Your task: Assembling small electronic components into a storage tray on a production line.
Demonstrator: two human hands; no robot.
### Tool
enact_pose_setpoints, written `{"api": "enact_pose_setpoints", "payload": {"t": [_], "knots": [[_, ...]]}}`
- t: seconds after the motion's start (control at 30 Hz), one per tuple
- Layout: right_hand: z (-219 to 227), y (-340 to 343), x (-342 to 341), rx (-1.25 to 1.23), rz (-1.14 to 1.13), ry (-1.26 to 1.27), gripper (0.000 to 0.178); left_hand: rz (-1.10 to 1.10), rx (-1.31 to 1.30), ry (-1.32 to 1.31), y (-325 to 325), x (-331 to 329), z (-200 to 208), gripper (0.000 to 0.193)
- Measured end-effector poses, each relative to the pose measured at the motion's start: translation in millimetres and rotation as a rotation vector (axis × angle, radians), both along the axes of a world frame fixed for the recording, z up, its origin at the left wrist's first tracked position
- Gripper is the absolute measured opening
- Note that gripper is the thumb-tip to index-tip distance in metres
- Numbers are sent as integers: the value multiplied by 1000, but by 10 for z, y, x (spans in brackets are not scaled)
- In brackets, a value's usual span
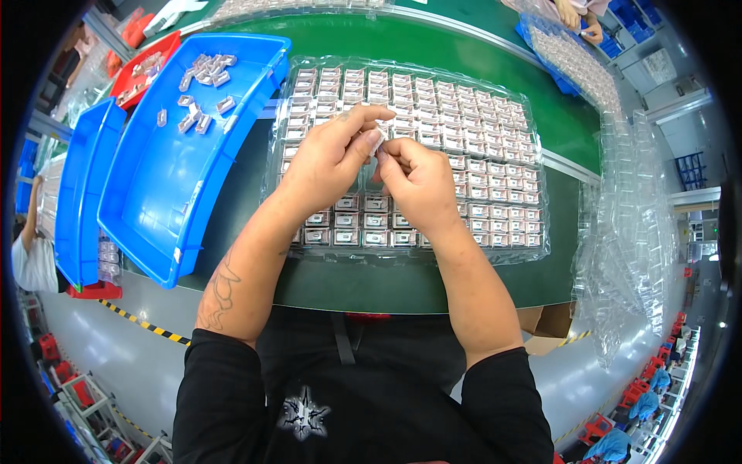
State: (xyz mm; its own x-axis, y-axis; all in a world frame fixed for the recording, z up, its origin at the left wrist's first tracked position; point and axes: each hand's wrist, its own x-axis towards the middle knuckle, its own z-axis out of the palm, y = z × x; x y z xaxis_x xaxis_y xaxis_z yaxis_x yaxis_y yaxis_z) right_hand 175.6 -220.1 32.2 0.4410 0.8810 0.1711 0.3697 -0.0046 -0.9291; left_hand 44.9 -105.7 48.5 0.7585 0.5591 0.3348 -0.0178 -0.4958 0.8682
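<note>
A clear plastic tray [410, 254] lies before me on the dark green bench, its pockets filled with rows of small white rectangular parts [375, 220]. Over its middle, my left hand [334, 155] pinches a small whitish part [378, 139] between thumb and a finger, with the index finger stretched out above. My right hand [417, 176] is closed close beside it, its fingertips meeting at the same part. Most of that part is hidden by the fingers, so its exact kind cannot be made out.
A large blue bin [158, 224] with several loose white parts stands at the left, next to a narrower blue bin [81, 185] and a red bin [124, 81]. Clear empty trays [622, 240] hang at the right. Another person's hands [580, 19] work over a filled tray [568, 58] at the far right.
</note>
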Motion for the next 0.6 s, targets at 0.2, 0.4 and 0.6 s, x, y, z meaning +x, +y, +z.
{"api": "enact_pose_setpoints", "payload": {"t": [0.2,0.4,0.6], "knots": [[-51,15,22,25,-13,-43,12,1,64,85,9,-11,19,29],[7,-4,22,11,-33,-149,9,35,2,117,-17,-24,55,29],[49,-36,46,52,-38,-259,6,7,-103,146,-12,-34,81,30]]}}
